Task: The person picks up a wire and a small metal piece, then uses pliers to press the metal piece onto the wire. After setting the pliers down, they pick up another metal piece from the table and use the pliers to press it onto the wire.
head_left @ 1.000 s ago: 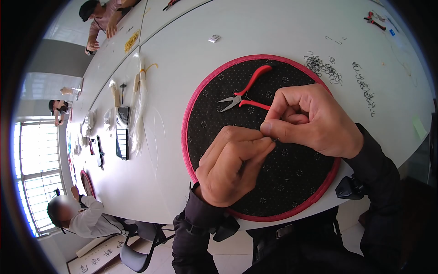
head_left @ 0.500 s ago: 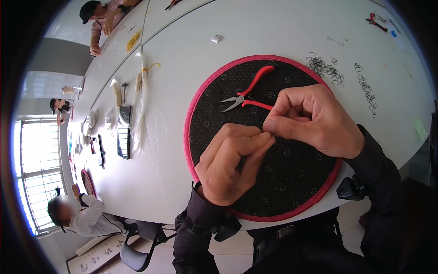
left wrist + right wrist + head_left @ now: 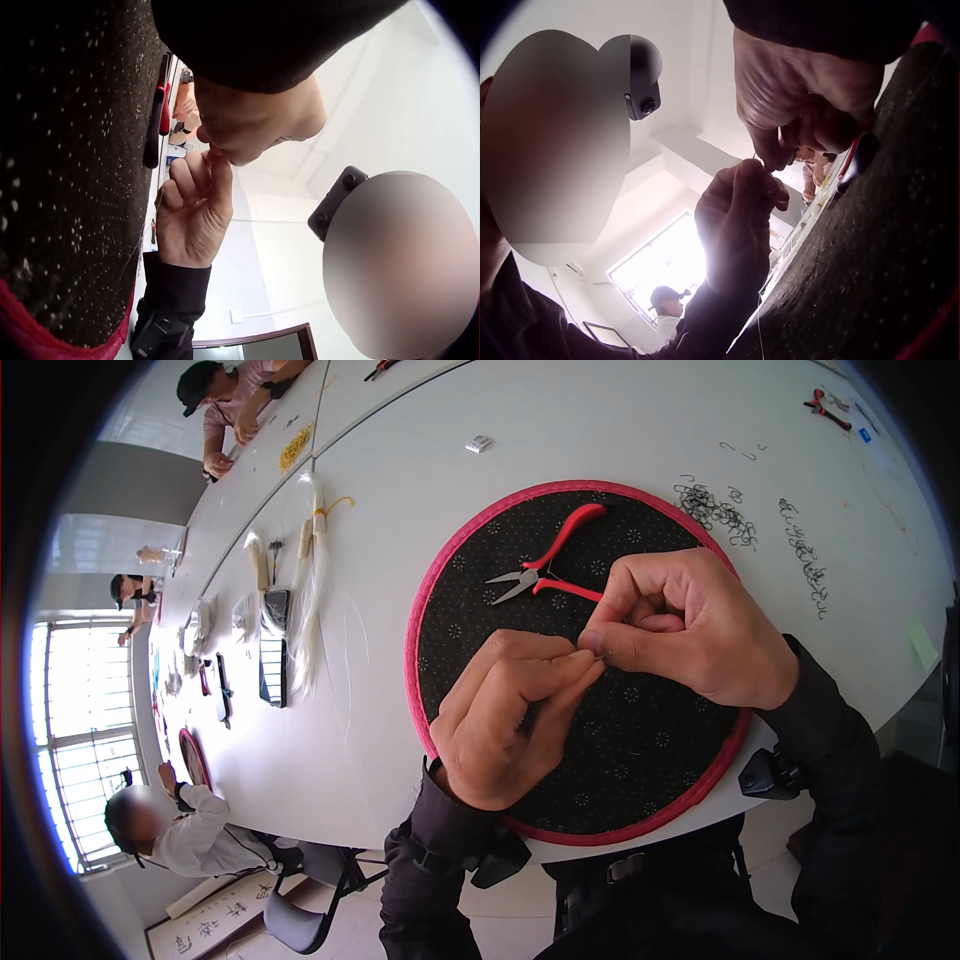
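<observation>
Both hands work over a round black mat (image 3: 640, 760) with a red rim. My left hand (image 3: 583, 664) and right hand (image 3: 599, 643) meet fingertip to fingertip, and each pinches a thin wire (image 3: 754, 159) too small to make out in the head view. The right wrist view shows my right hand (image 3: 769, 154) above and my left hand (image 3: 751, 174) below it, with the wire between them. A fine strand (image 3: 760, 326) hangs under the left hand. Red-handled pliers (image 3: 545, 565) lie on the mat just beyond the hands, untouched.
Small dark hooks (image 3: 715, 510) lie in loose piles on the white table (image 3: 400, 480) to the right of the mat. White fibre bundles (image 3: 310, 610) and dark tools lie to the left. Other people sit along the table's far and left sides.
The hands keep their fingertip pinch above the mat; the right hand has edged slightly up and to the right. Nothing was picked up or let go.
</observation>
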{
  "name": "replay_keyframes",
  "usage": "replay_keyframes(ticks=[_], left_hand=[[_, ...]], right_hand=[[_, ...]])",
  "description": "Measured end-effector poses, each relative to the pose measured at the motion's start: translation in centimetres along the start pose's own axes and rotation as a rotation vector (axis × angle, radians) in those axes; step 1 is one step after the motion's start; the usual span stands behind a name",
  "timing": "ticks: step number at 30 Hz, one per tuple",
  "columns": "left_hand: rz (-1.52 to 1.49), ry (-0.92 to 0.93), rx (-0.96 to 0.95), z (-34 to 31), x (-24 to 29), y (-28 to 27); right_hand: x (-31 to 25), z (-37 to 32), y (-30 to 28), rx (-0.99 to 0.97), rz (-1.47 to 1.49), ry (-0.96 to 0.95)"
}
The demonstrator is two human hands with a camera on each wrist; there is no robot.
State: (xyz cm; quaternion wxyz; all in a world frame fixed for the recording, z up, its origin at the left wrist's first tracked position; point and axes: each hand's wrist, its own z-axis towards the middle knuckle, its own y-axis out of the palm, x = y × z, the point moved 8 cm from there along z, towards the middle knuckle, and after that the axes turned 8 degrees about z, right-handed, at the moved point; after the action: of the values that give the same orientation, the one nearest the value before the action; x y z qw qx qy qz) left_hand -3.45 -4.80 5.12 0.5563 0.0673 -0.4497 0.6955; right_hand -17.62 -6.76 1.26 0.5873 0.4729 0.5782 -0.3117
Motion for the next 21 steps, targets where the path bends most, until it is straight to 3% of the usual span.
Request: replay_keyframes(ticks=[21], left_hand=[[0.005, -0.072, 0.024, -0.02, -0.70, -0.33]], right_hand=[[-0.32, 0.06, 0.18, -0.008, 0.040, -0.018]])
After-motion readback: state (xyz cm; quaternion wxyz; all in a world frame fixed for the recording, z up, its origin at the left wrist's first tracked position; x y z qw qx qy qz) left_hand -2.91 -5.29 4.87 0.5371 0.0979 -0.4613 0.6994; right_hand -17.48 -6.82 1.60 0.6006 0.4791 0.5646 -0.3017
